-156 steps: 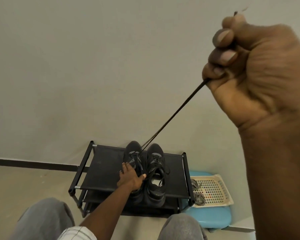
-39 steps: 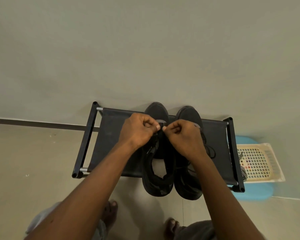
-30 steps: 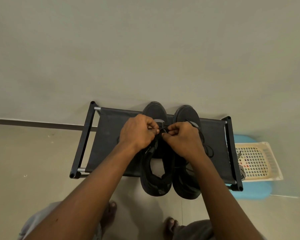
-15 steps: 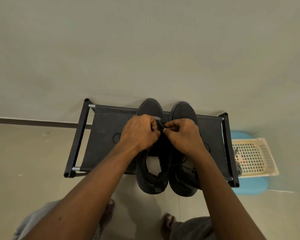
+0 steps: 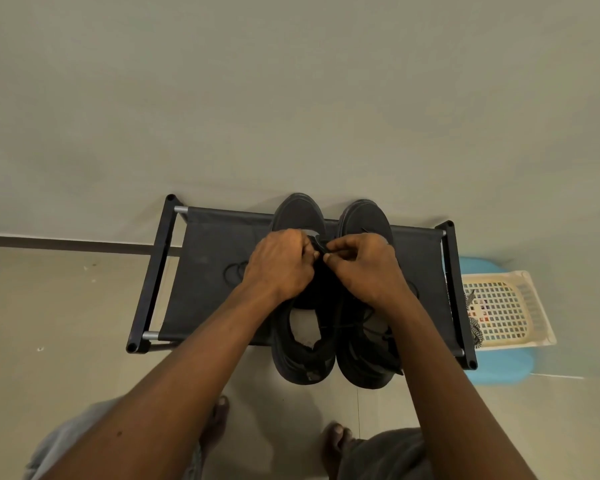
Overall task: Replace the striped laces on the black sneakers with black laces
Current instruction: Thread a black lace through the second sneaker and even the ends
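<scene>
R hand (image 5: 364, 268), L hand (image 5: 278, 268) now on lace (image 5: 321, 247)

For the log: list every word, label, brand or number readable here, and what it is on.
None can be read.
Pale patch at the heel of one sneaker: too blurred.
Coloured bits seen through the basket: too small.
</scene>
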The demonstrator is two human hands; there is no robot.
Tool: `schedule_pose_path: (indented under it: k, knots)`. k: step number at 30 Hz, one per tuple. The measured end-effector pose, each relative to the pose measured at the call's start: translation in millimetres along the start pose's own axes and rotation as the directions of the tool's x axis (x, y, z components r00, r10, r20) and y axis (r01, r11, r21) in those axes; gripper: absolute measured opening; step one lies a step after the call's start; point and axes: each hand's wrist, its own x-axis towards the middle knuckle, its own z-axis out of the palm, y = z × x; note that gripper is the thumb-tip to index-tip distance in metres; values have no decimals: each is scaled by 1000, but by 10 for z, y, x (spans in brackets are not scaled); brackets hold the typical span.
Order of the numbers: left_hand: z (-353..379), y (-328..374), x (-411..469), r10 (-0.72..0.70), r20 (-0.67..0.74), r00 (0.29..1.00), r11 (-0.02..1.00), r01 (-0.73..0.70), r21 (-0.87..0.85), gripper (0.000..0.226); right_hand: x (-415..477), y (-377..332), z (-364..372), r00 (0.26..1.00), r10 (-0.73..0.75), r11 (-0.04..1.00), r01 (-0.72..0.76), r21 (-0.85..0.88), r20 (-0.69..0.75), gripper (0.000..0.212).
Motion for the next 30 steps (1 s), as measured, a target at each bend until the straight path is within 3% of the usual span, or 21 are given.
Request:
schedule_pose_path:
  k: [10,15,23,28,30]
  knots:
    - [37,-22,22,59,-77,995,998,-61,-21,11,6,-7,-15,1000,0,1000,0,2,11,20]
    - [-56,-54,59,68,54,996,998,-67,-18,18,11,-13,-18,1000,-2,1000,2,-3,19,24]
    - [-21,-32,43,12,-154,988,1000,-10,11,8,-4,-23,-23,999,-8,1000,9,-17,46,27]
    - [-26,-22,61,-32,-150,988,997,21,-75,8,-21,-54,-22,999,-1,1000,1,-13,33,16]
    - [-35,-37,83,-43,-118,992,993,29,-118,10,-31,-74,-4,1000,14,1000,-14,-12,-10,22]
